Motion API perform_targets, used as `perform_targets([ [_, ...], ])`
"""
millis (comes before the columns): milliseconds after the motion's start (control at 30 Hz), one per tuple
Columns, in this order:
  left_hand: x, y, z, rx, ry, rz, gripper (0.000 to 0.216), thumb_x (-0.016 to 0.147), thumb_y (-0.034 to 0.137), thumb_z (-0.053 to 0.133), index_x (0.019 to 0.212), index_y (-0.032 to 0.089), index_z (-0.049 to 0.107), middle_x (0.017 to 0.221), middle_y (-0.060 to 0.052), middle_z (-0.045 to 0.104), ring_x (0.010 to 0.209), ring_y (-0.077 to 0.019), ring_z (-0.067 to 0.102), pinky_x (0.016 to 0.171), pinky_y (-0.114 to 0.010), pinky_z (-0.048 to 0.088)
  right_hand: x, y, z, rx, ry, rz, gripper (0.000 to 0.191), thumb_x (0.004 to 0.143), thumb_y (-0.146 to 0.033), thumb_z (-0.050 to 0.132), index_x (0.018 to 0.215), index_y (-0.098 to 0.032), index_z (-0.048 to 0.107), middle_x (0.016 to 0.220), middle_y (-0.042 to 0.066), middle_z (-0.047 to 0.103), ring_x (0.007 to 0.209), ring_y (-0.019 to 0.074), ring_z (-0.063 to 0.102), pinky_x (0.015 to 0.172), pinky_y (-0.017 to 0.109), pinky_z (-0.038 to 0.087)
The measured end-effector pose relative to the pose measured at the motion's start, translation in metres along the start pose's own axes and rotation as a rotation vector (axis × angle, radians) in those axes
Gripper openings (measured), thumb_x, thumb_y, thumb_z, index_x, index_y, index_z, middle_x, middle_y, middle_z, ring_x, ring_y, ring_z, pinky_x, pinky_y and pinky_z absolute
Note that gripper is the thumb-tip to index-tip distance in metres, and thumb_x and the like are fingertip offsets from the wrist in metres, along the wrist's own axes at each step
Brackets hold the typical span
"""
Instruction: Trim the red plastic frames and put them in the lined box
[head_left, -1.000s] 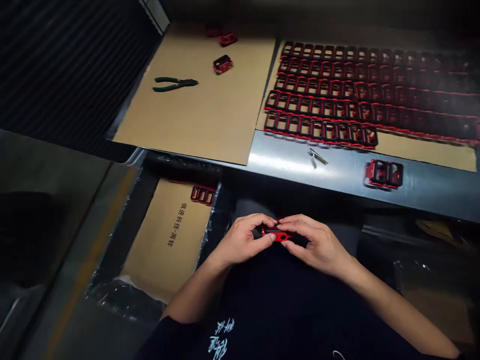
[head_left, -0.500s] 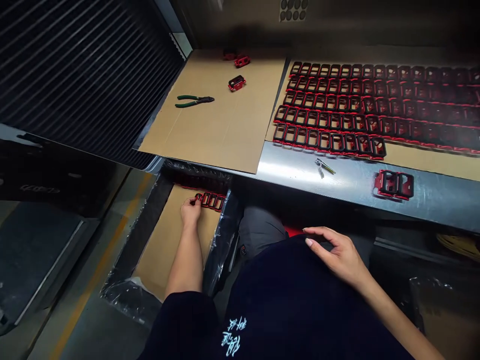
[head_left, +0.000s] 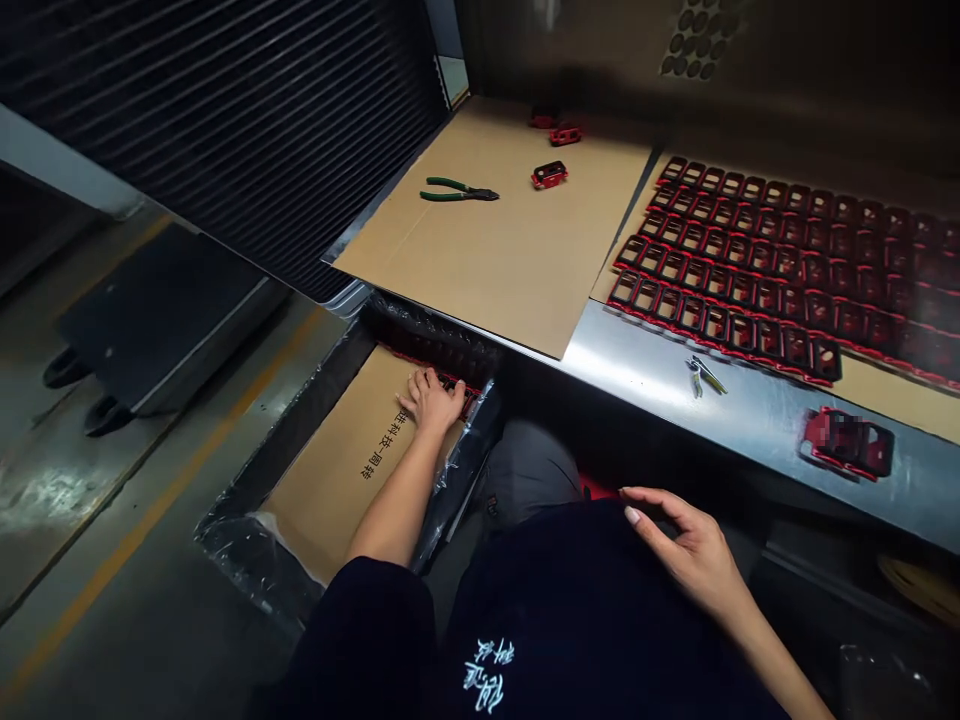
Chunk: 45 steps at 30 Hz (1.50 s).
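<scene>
My left hand (head_left: pixel 432 402) reaches into a plastic-lined box (head_left: pixel 281 430) low on the left, its fingers spread. It lies over red-and-black frame-shaped parts (head_left: pixel 471 398) at the box's far right corner and hides most of them. Printed cardboard (head_left: pixel 337 460) lines the bottom of the box. My right hand (head_left: pixel 697 550) hovers in front of my body, fingers apart and nothing in it. Closest to it on the bench edge is a small group of red-and-black parts (head_left: pixel 847 442).
Rows of red-and-black frames (head_left: pixel 750 270) cover the bench's right side. Green-handled pliers (head_left: pixel 459 190) and a few loose red parts (head_left: pixel 550 175) lie on a cardboard sheet (head_left: pixel 487 270). A small metal tool (head_left: pixel 705 376) rests on the metal edge. A dark ribbed panel (head_left: pixel 247 130) stands left.
My left hand has gone from pinching a part at the end of the short row to lying spread over the row. My view has turned left; my right hand keeps its pose.
</scene>
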<state>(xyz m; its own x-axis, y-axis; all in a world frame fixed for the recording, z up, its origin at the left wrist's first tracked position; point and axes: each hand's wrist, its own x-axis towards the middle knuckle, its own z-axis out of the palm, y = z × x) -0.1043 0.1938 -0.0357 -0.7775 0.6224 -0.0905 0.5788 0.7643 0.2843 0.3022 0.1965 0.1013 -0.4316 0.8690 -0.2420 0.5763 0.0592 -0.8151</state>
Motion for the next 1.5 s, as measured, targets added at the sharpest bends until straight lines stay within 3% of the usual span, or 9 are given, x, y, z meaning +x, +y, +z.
perform_targets([
  [333, 0.010, 0.016, -0.002, 0.015, 0.028, 0.008, 0.084, 0.086, 0.048, 0.055, 0.153, 0.003, 0.033, 0.164, -0.030, 0.026, 0.155, -0.0411, 0.020, 0.121, -0.072, 0.004, 0.008, -0.004, 0.003, -0.041, -0.031, -0.009, 0.035, 0.089, -0.052, 0.065, 0.106, -0.024, 0.078, 0.108, 0.009, 0.080, 0.101, 0.0286, 0.077, 0.090, 0.040, 0.063],
  [500, 0.009, 0.015, -0.008, 0.004, 0.019, 0.227, 0.041, 0.088, 0.035, 0.054, 0.122, 0.018, 0.068, 0.167, -0.013, 0.031, 0.158, -0.0373, 0.012, 0.124, -0.069, -0.001, 0.009, -0.007, 0.004, -0.051, -0.036, -0.007, 0.035, 0.089, -0.051, 0.065, 0.105, -0.023, 0.078, 0.106, 0.010, 0.080, 0.099, 0.0290, 0.077, 0.088, 0.041, 0.063],
  [600, 0.009, 0.016, -0.009, -0.004, 0.013, 0.345, 0.029, 0.087, 0.026, 0.051, 0.102, 0.021, 0.076, 0.163, -0.007, 0.040, 0.159, -0.0367, 0.011, 0.125, -0.069, -0.002, 0.009, -0.007, 0.006, -0.044, -0.056, -0.008, 0.034, 0.090, -0.051, 0.064, 0.106, -0.024, 0.078, 0.107, 0.009, 0.080, 0.099, 0.0285, 0.077, 0.088, 0.041, 0.064],
  [767, 0.013, 0.025, -0.008, -0.018, 0.045, 0.406, 0.037, 0.084, 0.021, 0.051, 0.112, 0.013, 0.074, 0.161, -0.014, 0.041, 0.159, -0.0376, 0.010, 0.127, -0.066, -0.004, 0.010, -0.006, 0.008, -0.049, -0.070, 0.000, 0.034, 0.091, -0.051, 0.063, 0.109, -0.025, 0.077, 0.109, 0.009, 0.080, 0.101, 0.0278, 0.076, 0.088, 0.039, 0.063],
  [900, 0.011, 0.029, -0.008, -0.030, 0.047, 0.446, 0.038, 0.089, 0.029, 0.049, 0.115, 0.015, 0.073, 0.161, -0.012, 0.042, 0.158, -0.0354, 0.015, 0.127, -0.063, -0.007, 0.008, -0.002, 0.009, -0.048, -0.071, 0.017, 0.034, 0.092, -0.051, 0.062, 0.110, -0.025, 0.076, 0.112, 0.008, 0.079, 0.104, 0.0273, 0.076, 0.087, 0.037, 0.064],
  [1067, 0.008, 0.030, 0.000, -0.016, 0.041, 0.396, 0.061, 0.091, 0.039, 0.048, 0.142, 0.006, 0.054, 0.159, -0.023, 0.041, 0.154, -0.0379, 0.026, 0.126, -0.064, -0.007, 0.008, 0.003, 0.010, -0.050, -0.073, 0.019, 0.034, 0.093, -0.049, 0.062, 0.112, -0.025, 0.076, 0.114, 0.007, 0.079, 0.105, 0.0267, 0.075, 0.086, 0.035, 0.064],
  [1233, 0.007, 0.032, 0.004, 0.002, 0.009, 0.378, 0.063, 0.091, 0.039, 0.047, 0.147, 0.009, 0.048, 0.158, -0.020, 0.044, 0.154, -0.0349, 0.028, 0.127, -0.060, -0.006, 0.008, 0.001, 0.011, -0.043, -0.061, 0.013, 0.034, 0.092, -0.050, 0.063, 0.110, -0.025, 0.077, 0.112, 0.007, 0.079, 0.103, 0.0273, 0.076, 0.080, 0.033, 0.065],
  [1400, 0.016, 0.032, -0.001, 0.019, 0.041, 0.271, 0.084, 0.090, 0.049, 0.046, 0.152, -0.006, 0.031, 0.166, -0.029, 0.022, 0.158, -0.0397, 0.007, 0.127, -0.060, -0.005, 0.008, -0.001, 0.009, -0.021, -0.072, 0.015, 0.036, 0.092, -0.051, 0.062, 0.111, -0.024, 0.077, 0.111, 0.008, 0.079, 0.074, 0.0220, 0.076, 0.051, 0.027, 0.059],
  [1500, 0.029, 0.036, -0.002, 0.031, 0.008, 0.212, 0.087, 0.088, 0.053, 0.047, 0.149, -0.008, 0.035, 0.162, -0.034, 0.028, 0.157, -0.0428, 0.014, 0.127, -0.061, -0.002, 0.008, -0.002, 0.009, -0.026, -0.070, 0.018, 0.037, 0.092, -0.050, 0.061, 0.112, -0.023, 0.077, 0.111, 0.009, 0.079, 0.068, 0.0204, 0.075, 0.049, 0.027, 0.057],
])
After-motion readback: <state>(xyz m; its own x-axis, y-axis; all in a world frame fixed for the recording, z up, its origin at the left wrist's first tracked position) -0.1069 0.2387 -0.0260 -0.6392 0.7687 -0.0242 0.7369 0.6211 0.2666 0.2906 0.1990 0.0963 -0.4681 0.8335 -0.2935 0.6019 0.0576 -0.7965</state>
